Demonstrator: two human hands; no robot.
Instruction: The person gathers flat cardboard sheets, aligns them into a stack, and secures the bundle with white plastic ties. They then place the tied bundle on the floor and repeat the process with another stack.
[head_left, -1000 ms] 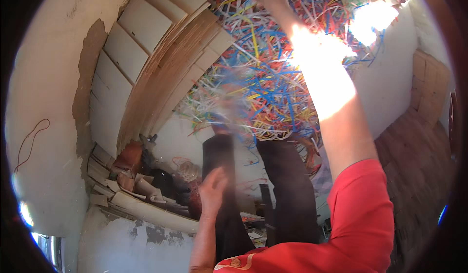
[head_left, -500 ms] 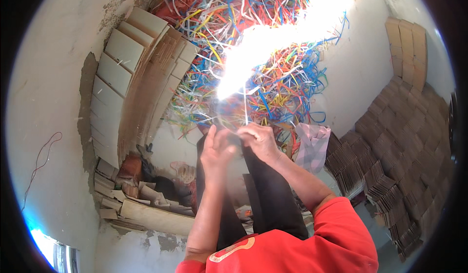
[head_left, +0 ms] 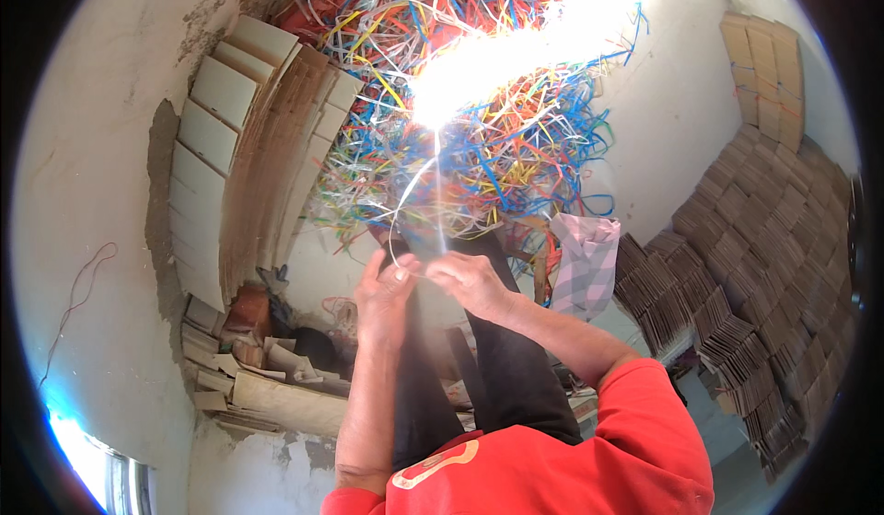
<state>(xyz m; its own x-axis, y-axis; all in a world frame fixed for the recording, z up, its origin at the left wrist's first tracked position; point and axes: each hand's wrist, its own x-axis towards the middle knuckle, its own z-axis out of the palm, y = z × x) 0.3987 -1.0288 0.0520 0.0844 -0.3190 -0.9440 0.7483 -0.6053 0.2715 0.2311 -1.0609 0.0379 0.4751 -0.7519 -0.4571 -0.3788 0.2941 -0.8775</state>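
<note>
My left hand is raised above my lap, thumb and fingers pinched on the lower end of a thin white plastic strip. The strip curves upward into bright glare, where its far end is lost. Just to the right, my right hand is closed, fingertips pressed together close to the left ones. A pale, blurred line runs down to its fingers, so it seems to grip a strip too. Beyond both hands lies a big tangled heap of coloured plastic strips, white, blue, red, yellow and green.
Stacked pale cardboard sheets line the left wall. On the right stand dense rows of folded brown cardboard and tied tan bundles. A pink and grey checked cloth hangs beside my right knee. Scrap cardboard lies at lower left.
My left hand, blurred with fingers raised before, has closed on the white strip. My right hand has moved slightly down and left, so the hands are closer together.
</note>
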